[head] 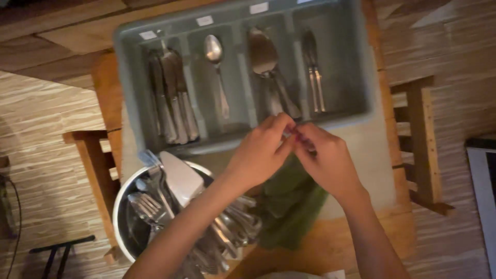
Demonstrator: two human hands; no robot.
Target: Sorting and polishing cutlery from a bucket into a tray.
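Observation:
My left hand and my right hand meet fingertip to fingertip just in front of the near wall of a grey cutlery tray. Together they pinch a small piece of cutlery; only a glint of metal shows between the fingers. A green cloth lies under and below both hands. The tray's compartments hold knives at the left, a single spoon, larger spoons and forks. A round metal bowl at lower left is piled with mixed cutlery, under my left forearm.
Tray, bowl and cloth sit on a small wooden table. Wooden chair frames stand to the right and to the left. The floor is light wood planking. A dark metal stand is at lower left.

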